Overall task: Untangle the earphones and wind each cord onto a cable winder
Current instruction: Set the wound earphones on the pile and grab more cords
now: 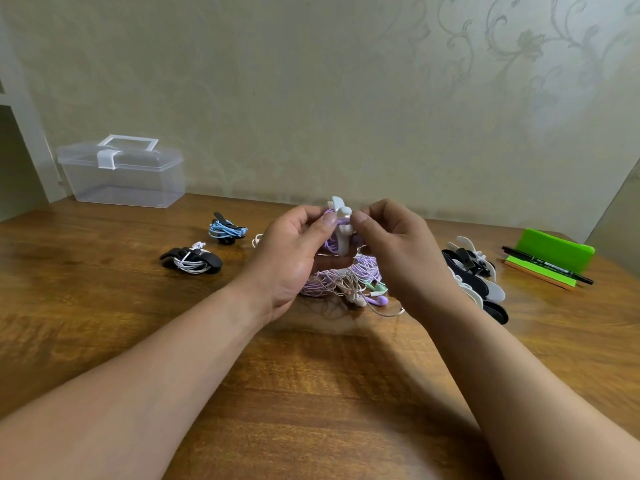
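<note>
**Q:** Which item is at the centre of the figure?
**A:** A white plastic cable winder [341, 225]. It is held upright above the worktop in mid-scene, with a purple earphone cord [331, 243] looped round its waist.

**Q:** How do the hands hold it?
**A:** The left hand [294, 258] closes its grip on the winder from the left. Its thumb lies on the wound cord and its fingers curl behind and beneath. The right hand [391, 251] keeps a narrow, pinching grip on the winder's right side, thumb tip against the white plastic. Whether it also nips the cord cannot be told.

**Q:** Where does the cord run?
**A:** It drops into a tangled heap of purple, beige and mint-green earphones [346, 285]. The heap lies on the brown wooden worktop [311, 393], directly below the hands.

**Q:** What lies further out?
**A:**
- **Left:** a black winder wrapped with white cord [192, 260]. Beyond it is a black winder wrapped with blue cord [227, 230].
- **Right:** a pile of bare black and white winders [474, 275], just beside the right wrist.
- **Far right:** a green plastic stand [554, 245], with a black marker pen [547, 265] lying across a green and orange notepad [540, 273] in front of it.
- **Far left:** a clear plastic lidded box with a white handle [123, 171], near the patterned beige wall [346, 98].
</note>
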### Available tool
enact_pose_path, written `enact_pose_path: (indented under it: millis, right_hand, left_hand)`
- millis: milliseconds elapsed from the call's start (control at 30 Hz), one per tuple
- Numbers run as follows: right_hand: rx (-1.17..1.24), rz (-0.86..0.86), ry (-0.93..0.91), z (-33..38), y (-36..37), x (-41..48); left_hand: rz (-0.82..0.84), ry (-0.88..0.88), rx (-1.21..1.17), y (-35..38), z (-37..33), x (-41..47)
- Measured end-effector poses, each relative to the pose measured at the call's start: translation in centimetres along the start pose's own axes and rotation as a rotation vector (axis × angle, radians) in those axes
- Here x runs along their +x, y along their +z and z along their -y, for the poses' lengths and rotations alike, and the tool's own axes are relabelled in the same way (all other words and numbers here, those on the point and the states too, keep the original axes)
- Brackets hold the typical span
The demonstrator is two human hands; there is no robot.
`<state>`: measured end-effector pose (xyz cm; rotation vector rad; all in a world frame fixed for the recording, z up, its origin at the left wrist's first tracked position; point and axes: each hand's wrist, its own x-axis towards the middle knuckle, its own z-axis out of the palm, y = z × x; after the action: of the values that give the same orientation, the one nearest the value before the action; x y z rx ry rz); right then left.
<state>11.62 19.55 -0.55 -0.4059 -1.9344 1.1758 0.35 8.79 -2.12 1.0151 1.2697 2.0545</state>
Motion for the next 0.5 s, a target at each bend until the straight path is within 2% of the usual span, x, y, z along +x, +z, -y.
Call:
enact_pose_path:
  millis: [133,367,500]
  right_hand:
    - [0.134,0.027,0.072,0.14,-0.08,-0.03]
    - [0.473,0.122,0.216,0.11,-0.06,-0.02]
    - [0.428,0.113,0.237,-0.57,0.48,-0.2]
  left_hand:
    - [0.036,0.027,0.085,-0.23,0.12,0.08]
    - [0.11,-0.012,0.03,-0.44,-0.06,0.16]
    - [0.089,-0.064,0.044,-0.77,0.28,0.38]
